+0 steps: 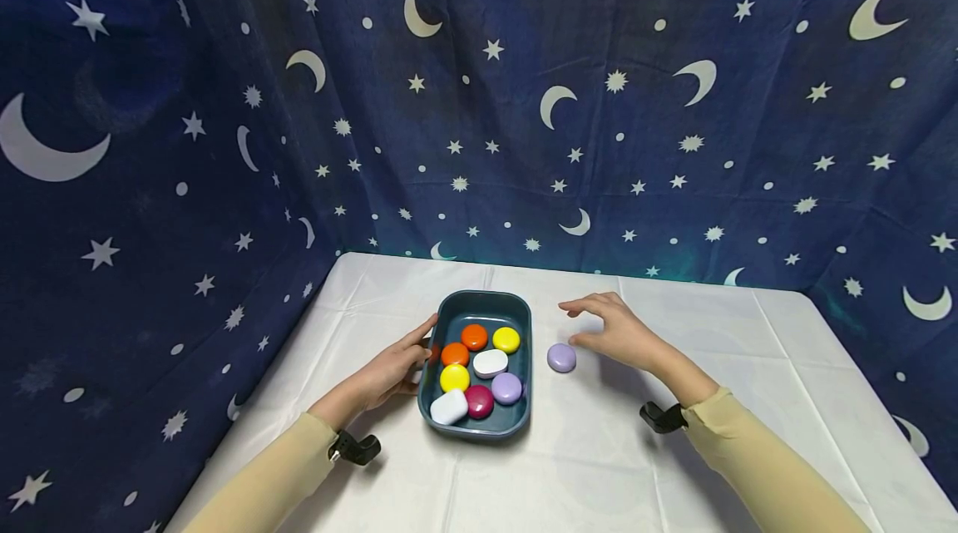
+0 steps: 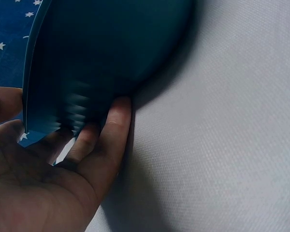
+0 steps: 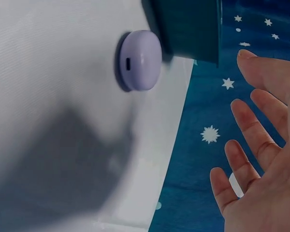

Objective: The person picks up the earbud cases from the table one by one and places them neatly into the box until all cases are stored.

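Observation:
My left hand (image 1: 392, 367) grips the left side of a dark teal tray (image 1: 479, 300), thumb at the rim and fingers against the outer wall in the left wrist view. In the tray lie smooth rounded pieces: orange (image 1: 475, 338), yellow (image 1: 506, 340), white (image 1: 490, 364), lilac (image 1: 506, 388) and dark red (image 1: 479, 402). Another lilac rounded piece (image 1: 561, 357) sits on the table right of the tray; a small dark slot shows in its side in the right wrist view. Close over it hovers my right hand (image 1: 617, 333), fingers spread and relaxed, holding nothing.
A white cloth (image 1: 614, 466) covers the table. Dark blue curtains (image 1: 509, 101) with stars and moons hang behind the far edge and along the left side. Black wrist straps (image 1: 662, 417) stick out below both forearms.

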Available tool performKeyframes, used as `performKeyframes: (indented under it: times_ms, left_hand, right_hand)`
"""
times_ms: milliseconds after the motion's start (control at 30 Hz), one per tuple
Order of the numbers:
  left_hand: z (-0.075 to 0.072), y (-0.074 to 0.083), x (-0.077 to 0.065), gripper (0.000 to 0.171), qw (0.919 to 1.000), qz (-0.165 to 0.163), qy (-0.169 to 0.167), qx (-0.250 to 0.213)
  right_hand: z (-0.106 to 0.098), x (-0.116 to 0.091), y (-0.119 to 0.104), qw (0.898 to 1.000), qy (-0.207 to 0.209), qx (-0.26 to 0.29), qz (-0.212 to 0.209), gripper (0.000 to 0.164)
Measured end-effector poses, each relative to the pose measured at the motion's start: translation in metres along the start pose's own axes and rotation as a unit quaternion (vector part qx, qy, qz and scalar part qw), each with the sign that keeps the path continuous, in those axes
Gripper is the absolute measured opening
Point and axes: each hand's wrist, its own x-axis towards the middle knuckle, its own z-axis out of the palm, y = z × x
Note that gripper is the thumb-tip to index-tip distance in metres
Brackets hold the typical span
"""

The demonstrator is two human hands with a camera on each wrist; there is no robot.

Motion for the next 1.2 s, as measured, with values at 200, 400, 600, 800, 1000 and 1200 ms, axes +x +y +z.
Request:
performKeyframes:
  times_ms: [200,400,600,800,1000,1200]
  left_hand:
    - [0.000,-0.001,0.000,0.066,1.0000,-0.001,0.000,0.001]
    - [0.000,-0.001,0.001,0.067,1.0000,0.001,0.000,0.001]
    - [0.000,0.000,0.001,0.067,1.0000,0.001,0.002,0.004]
    - [0.000,0.000,0.001,0.067,1.0000,0.000,0.001,0.004]
    - [0.001,0.001,-0.001,0.067,1.0000,-0.001,0.001,0.001]
    - [0.001,0.002,-0.001,0.066,1.0000,-0.003,0.004,0.001]
  right_hand:
    - [0.002,-0.004,0.008,1.000,-0.004,-0.006,0.005,0.056]
    - [0.004,-0.009,0.015,1.000,0.003,-0.010,0.008,0.055]
    - [0.007,-0.013,0.022,1.000,-0.006,-0.012,0.013,0.055]
    - [0.014,-0.018,0.027,0.999,-0.028,0.003,0.018,0.056]
    - [0.025,-0.019,0.032,0.998,-0.049,-0.008,0.034,0.061]
    - [0.033,-0.018,0.035,0.996,-0.066,-0.025,0.053,0.067]
